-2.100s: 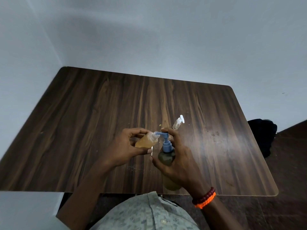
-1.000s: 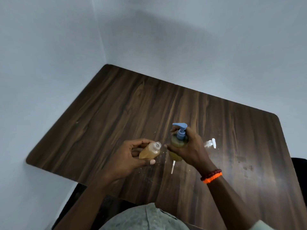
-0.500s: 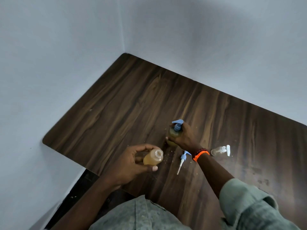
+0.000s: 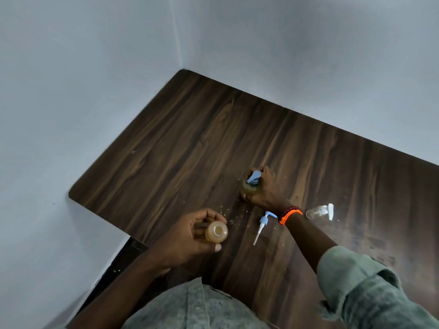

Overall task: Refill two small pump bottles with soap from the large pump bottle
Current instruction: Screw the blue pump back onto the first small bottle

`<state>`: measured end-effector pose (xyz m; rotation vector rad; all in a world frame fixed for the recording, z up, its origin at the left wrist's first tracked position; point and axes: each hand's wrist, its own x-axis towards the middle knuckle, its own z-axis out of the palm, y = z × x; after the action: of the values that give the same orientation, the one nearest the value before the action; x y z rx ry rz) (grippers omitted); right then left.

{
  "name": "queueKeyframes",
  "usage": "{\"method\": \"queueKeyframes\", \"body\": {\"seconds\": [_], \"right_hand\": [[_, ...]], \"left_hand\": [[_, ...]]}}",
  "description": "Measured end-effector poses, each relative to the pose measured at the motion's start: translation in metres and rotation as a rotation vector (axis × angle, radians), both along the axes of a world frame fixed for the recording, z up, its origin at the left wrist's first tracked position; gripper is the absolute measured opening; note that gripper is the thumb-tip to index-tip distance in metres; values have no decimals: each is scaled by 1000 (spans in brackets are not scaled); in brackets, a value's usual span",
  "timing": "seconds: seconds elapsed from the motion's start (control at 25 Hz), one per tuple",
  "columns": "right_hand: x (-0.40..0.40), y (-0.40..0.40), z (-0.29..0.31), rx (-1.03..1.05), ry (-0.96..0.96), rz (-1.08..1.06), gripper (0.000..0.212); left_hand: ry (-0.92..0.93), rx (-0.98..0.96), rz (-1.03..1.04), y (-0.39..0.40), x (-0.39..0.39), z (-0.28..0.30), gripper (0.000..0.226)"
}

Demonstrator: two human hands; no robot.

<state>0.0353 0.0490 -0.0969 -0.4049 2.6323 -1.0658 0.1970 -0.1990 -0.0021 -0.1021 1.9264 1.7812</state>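
My left hand [image 4: 187, 236] grips a small open bottle [image 4: 216, 232] of amber soap, held upright with no pump on it, above the table's near left edge. Farther out, my right hand [image 4: 263, 189] is wrapped around the large bottle [image 4: 249, 189] with the blue pump head, which stands on the dark wooden table [image 4: 190, 143]. A loose blue-and-white pump [image 4: 261, 225] lies on the table between my arms. To the right, a second small clear bottle [image 4: 319, 211] with a white pump lies on its side.
Pale walls meet at a corner behind the table's far left end. Small crumbs or drops speckle the wood near the bottles. My right wrist wears red and orange bead bracelets [image 4: 290, 213]. Dark floor shows below the table's left edge.
My right hand has carried the large bottle away from the small one and set it down farther out on the table. The left hand turned the small bottle upright. The view swung left.
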Motion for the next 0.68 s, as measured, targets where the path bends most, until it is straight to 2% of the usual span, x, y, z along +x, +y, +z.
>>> {"method": "queueKeyframes", "body": {"seconds": [0.2, 0.32, 0.4, 0.44, 0.52, 0.56, 0.6, 0.68], "right_hand": [[10, 4, 11, -10, -24, -43, 63], [20, 15, 15, -10, -185, -76, 100], [30, 29, 16, 50, -217, -216, 107], [40, 34, 14, 67, -186, -339, 98], [62, 38, 8, 24, -125, -628, 57], [72, 35, 4, 9, -148, -712, 37], [79, 32, 2, 33, -185, -745, 25], [87, 29, -9, 104, -227, -736, 32]], "left_hand": [[-6, 23, 7, 11, -1, -1, 47], [-3, 32, -1, 19, -2, -1, 47], [-10, 41, -4, 24, -4, -3, 48], [-15, 46, 4, 25, -4, -4, 47], [-14, 62, 12, 29, -7, -4, 47], [-12, 71, 15, 32, -9, -3, 47], [-7, 75, 14, 35, -12, -3, 47], [-1, 67, 1, 40, -15, -2, 47]]}}
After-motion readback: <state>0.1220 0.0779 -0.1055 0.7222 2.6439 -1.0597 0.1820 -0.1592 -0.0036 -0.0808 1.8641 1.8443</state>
